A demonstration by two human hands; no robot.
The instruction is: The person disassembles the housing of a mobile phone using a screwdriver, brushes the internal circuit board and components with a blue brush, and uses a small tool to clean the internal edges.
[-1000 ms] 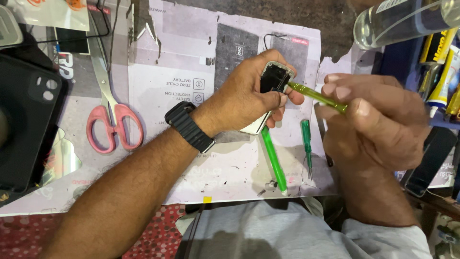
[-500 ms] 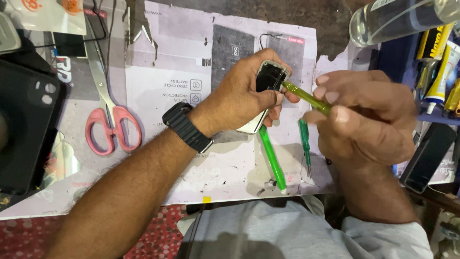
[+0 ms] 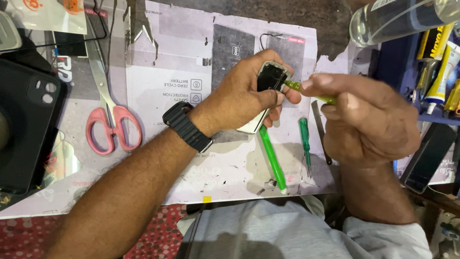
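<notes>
My left hand (image 3: 247,93) grips a small phone (image 3: 272,76) with a white edge and a dark open face, held tilted above the work mat. A black watch band (image 3: 187,125) wraps that wrist. My right hand (image 3: 369,120) holds a yellow-green screwdriver (image 3: 306,92), its tip touching the phone's upper right side. Below the hands, a long green tool (image 3: 273,158) and a short green screwdriver (image 3: 304,144) lie on the mat.
Pink-handled scissors (image 3: 111,122) lie at left on the grey printed mat (image 3: 158,62). A black phone case (image 3: 26,124) sits at far left. A clear bottle (image 3: 397,19) lies at top right, tubes (image 3: 443,72) stand at the right edge, and a dark phone (image 3: 429,158) lies below them.
Both hands and the phone sit slightly higher and more to the left in the picture. The grip on the phone and on the screwdriver is the same.
</notes>
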